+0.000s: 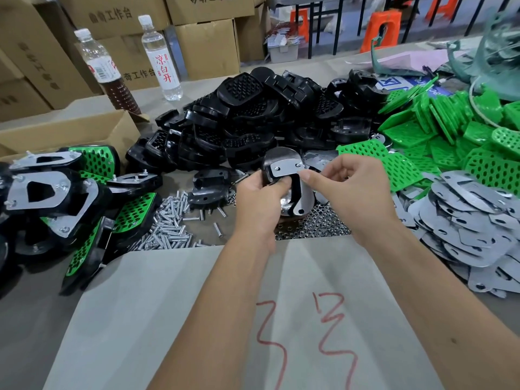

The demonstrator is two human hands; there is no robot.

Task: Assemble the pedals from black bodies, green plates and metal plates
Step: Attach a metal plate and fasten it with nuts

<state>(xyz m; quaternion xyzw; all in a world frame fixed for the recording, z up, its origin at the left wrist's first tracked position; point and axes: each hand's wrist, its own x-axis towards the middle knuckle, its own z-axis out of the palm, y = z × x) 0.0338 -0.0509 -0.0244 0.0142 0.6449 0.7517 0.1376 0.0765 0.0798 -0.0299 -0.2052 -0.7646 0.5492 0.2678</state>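
Observation:
My left hand (pixel 257 201) grips a black pedal body (pixel 277 160) from below, thumb across its near side. A metal plate (pixel 285 168) lies on that body with bolt ends showing through two holes. My right hand (pixel 344 190) pinches the plate's right edge between thumb and forefinger. Behind my hands rises a heap of black bodies (pixel 247 116). Green plates (pixel 439 136) are piled at the right, and loose metal plates (pixel 472 223) lie at the near right. Assembled pedals (pixel 70 192) with green faces are stacked at the left.
Bolts (pixel 171 223) lie scattered left of my hands, nuts (pixel 312 223) under them. Two bottles (pixel 161 57) and an open cardboard box (pixel 70 130) stand at the back left. A grey sheet (pixel 183 305) with red marks covers the near table.

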